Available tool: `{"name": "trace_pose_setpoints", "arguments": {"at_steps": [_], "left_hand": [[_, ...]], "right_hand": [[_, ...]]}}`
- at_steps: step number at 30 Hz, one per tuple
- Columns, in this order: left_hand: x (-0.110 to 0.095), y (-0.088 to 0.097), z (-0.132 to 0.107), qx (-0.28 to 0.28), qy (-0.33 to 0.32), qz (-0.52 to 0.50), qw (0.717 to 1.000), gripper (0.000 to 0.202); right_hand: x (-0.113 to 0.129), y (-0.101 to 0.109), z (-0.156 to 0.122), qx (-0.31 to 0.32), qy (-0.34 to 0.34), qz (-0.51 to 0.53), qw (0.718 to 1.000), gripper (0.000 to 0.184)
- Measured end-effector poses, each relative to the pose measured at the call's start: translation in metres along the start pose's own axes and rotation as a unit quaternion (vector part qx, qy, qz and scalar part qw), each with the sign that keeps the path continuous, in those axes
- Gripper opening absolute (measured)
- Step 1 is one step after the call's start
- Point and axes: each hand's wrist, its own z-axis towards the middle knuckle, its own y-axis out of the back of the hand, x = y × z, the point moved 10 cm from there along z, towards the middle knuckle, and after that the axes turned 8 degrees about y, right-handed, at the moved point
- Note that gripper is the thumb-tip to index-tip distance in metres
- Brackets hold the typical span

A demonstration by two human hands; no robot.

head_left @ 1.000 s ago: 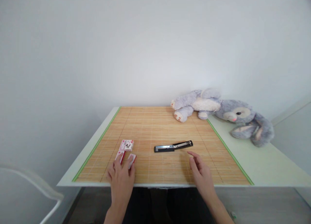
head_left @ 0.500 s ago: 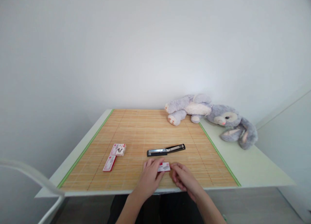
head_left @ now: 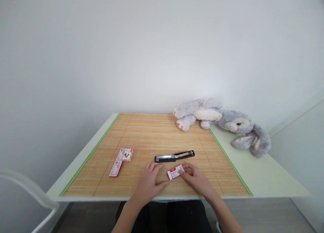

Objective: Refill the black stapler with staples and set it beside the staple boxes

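My right hand [head_left: 196, 179] pinches a small red and white box [head_left: 175, 172] at its right end, just above the bamboo mat [head_left: 154, 138]. My left hand [head_left: 149, 182] rests on the mat beside the box with its fingers spread, the thumb close under the box's left end. A black stapler [head_left: 174, 155], folded open flat, lies just beyond the box. Two more red and white boxes sit at the left: a thicker one [head_left: 125, 154] and a flat one [head_left: 115, 168].
A grey plush rabbit [head_left: 222, 122] lies at the back right, partly on the mat and partly on the pale table [head_left: 265, 172]. A white wall stands behind the table. The curved arm of a white chair [head_left: 27, 192] shows at the lower left.
My left hand carried one small box from the left pile to the middle. My right hand took hold of it, and the left hand has let go and spread flat.
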Motion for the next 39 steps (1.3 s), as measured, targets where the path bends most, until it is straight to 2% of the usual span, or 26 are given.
{"name": "trace_pose_setpoints", "arguments": {"at_steps": [2, 4, 9, 12, 17, 19, 22, 25, 27, 30, 33, 36, 39], "left_hand": [[0.000, 0.001, 0.000, 0.005, -0.001, 0.008, 1.000, 0.054], [-0.004, 0.001, 0.001, 0.000, -0.004, 0.011, 1.000, 0.053], [-0.006, 0.000, 0.005, -0.014, -0.001, -0.007, 1.000, 0.035], [0.000, 0.005, 0.007, -0.015, -0.001, -0.015, 1.000, 0.029], [0.013, 0.015, 0.008, -0.004, -0.004, -0.012, 1.000, 0.030], [0.016, 0.016, 0.009, -0.003, -0.005, -0.009, 1.000, 0.031], [0.017, 0.015, 0.009, -0.005, -0.006, -0.004, 1.000, 0.031], [0.016, 0.013, 0.009, -0.004, -0.004, 0.000, 1.000, 0.033], [0.016, 0.014, 0.008, -0.005, -0.003, 0.003, 1.000, 0.034], [0.016, 0.014, 0.008, -0.007, -0.003, 0.004, 1.000, 0.034], [0.016, 0.014, 0.008, -0.009, -0.005, 0.001, 1.000, 0.034], [0.016, 0.014, 0.008, -0.010, -0.007, 0.000, 1.000, 0.035], [0.016, 0.015, 0.008, -0.012, -0.007, -0.001, 1.000, 0.035]], "right_hand": [[0.003, 0.003, 0.006, -0.010, 0.035, -0.056, 0.998, 0.042], [-0.003, 0.001, 0.009, -0.014, 0.028, -0.076, 0.997, 0.040], [-0.024, -0.010, 0.012, -0.008, 0.001, -0.036, 0.999, 0.041], [-0.030, -0.010, 0.010, -0.003, -0.003, -0.029, 1.000, 0.042], [-0.031, 0.003, 0.006, -0.008, -0.012, -0.059, 0.998, 0.040], [-0.020, 0.012, 0.005, -0.042, -0.002, -0.122, 0.992, 0.035], [0.019, 0.013, 0.005, -0.081, 0.045, -0.263, 0.960, 0.026], [0.060, -0.023, 0.010, 0.003, 0.115, -0.352, 0.929, 0.018], [0.076, -0.046, 0.017, 0.058, 0.134, -0.406, 0.902, 0.018], [0.081, -0.070, 0.029, 0.118, 0.129, -0.475, 0.862, 0.019], [0.082, -0.080, 0.039, 0.139, 0.134, -0.492, 0.849, 0.017], [0.085, -0.078, 0.041, 0.139, 0.145, -0.487, 0.850, 0.014], [0.088, -0.063, 0.036, 0.128, 0.159, -0.473, 0.857, 0.014]]}}
